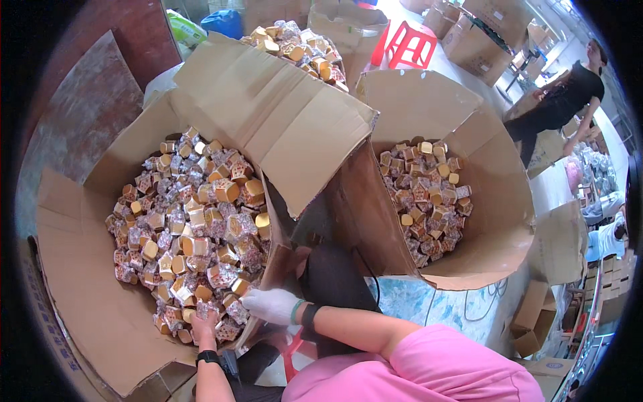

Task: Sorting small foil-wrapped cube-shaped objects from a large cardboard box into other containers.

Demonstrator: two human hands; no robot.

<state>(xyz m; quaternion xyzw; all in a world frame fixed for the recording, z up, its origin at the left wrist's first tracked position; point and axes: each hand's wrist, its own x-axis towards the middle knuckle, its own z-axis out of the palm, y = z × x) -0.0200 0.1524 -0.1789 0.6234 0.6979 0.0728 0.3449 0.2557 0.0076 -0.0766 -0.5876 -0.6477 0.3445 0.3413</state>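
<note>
A large cardboard box (87, 248) on the left holds a deep heap of small jars (181, 244) with gold lids, many in clear wrap with a reddish pattern. My bare left hand (205, 327), a black watch on its wrist, reaches into the near edge of this heap. Its thumb and fingers close around a small clear-wrapped jar (206, 308). My right hand (273, 306), in a white glove, is at the box's right wall beside more jars. Its fingers are curled together; what they hold, if anything, I cannot make out.
A second cardboard box (499, 221) with similar jars stands to the right. Another heap of jars (295, 50) lies behind a raised flap (268, 107). Beyond are a red stool (412, 45) and a person in black (569, 94). An open carton (534, 318) stands at lower right.
</note>
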